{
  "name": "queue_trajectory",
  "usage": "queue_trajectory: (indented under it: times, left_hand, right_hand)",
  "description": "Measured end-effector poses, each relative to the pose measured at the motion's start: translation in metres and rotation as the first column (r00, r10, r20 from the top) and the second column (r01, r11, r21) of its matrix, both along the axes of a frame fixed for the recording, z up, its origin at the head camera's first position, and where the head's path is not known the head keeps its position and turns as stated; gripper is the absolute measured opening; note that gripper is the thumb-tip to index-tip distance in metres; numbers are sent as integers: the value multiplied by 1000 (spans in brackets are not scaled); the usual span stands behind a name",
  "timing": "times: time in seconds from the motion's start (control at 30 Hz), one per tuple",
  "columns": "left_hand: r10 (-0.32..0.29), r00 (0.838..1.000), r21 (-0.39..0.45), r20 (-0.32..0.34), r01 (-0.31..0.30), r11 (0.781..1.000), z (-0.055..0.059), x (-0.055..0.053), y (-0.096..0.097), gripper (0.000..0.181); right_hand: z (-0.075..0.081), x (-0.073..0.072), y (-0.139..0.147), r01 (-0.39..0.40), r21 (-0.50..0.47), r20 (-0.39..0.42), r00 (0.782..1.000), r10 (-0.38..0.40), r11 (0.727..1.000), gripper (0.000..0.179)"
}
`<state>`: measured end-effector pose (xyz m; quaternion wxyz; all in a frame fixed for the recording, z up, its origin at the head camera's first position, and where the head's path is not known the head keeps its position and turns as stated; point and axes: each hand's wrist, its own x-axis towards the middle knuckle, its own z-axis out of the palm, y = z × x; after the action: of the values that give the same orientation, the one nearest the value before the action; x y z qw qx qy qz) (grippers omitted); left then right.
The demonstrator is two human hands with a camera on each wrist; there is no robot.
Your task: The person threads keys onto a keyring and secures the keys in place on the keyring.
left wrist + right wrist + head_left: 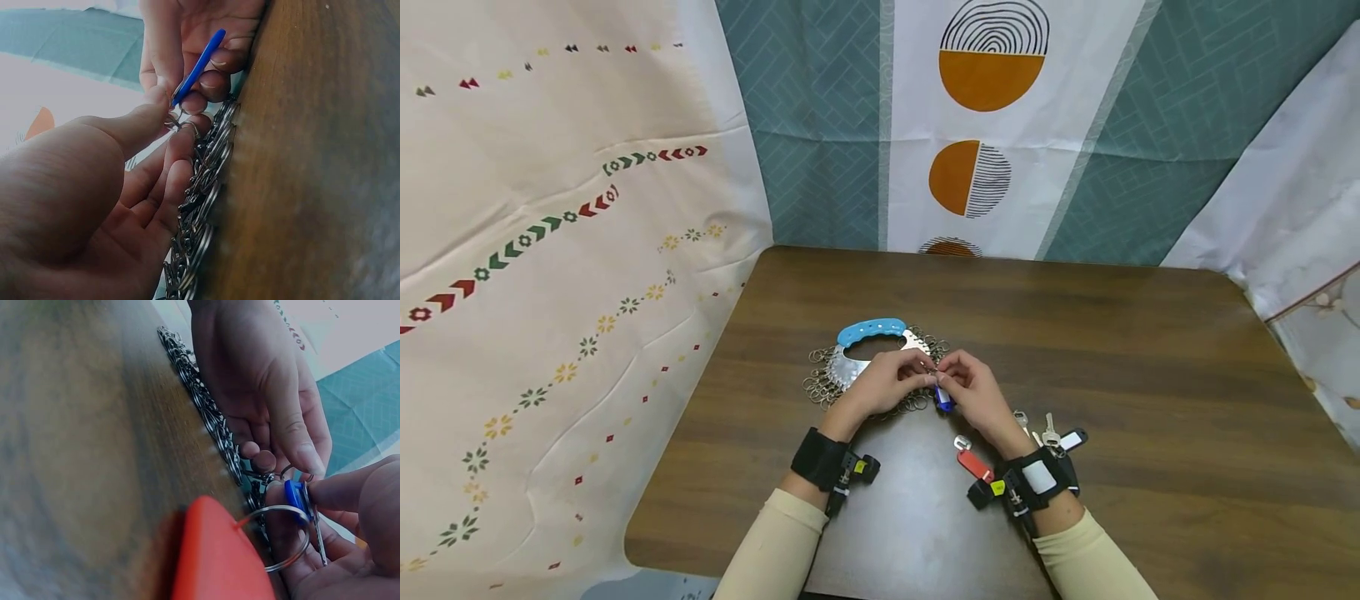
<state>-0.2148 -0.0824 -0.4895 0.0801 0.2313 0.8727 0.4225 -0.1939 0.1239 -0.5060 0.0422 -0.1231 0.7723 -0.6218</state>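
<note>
A curved metal key holder (850, 371) with a blue handle (872, 331) lies on the table, fringed by many small hooks and rings (822, 390). Over its right end, my left hand (889, 380) pinches a small metal ring or hook (187, 127) between thumb and fingers. Fingertip to fingertip with it, my right hand (976, 397) holds a blue key tag (296, 499) by its ring end. A key (320, 539) hangs beside that tag in the right wrist view. Fingers partly hide where the tag's ring meets the hook.
Near my right wrist lie a red key tag (975, 465) with its ring, a black key tag (1073, 439) and several loose keys (1050, 431). The brown table (1150, 375) reaches far to the right. Patterned cloths (820, 125) hang behind and at the sides.
</note>
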Motion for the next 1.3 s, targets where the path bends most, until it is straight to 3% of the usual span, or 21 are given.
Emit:
queue_trajectory:
  times: [0.3, 0.5, 0.77, 1.07, 1.3]
  left_hand:
    - [9, 1000, 16, 10, -10, 1000, -1, 1, 1, 21]
    - [14, 999, 35, 31, -15, 999, -1, -1, 1, 25]
    - [-12, 998, 58, 63, 8, 998, -1, 1, -2, 26]
    - [15, 999, 23, 36, -16, 1000, -5, 4, -1, 24]
    - [2, 1000, 20, -4, -2, 1000, -3, 3, 1, 19]
  right_hand:
    - [27, 12, -5, -5, 0, 7, 1000, 5, 1000, 9]
    - [8, 2, -2, 30, 6, 3, 1000, -31, 1000, 9]
    - [-2, 2, -1, 29, -23, -8, 1000, -29, 999, 10]
    - [-5, 5, -1, -5, -7, -12, 1000, 5, 1000, 9]
    - [-2, 3, 0, -10, 1, -11, 1000, 10, 1000, 7]
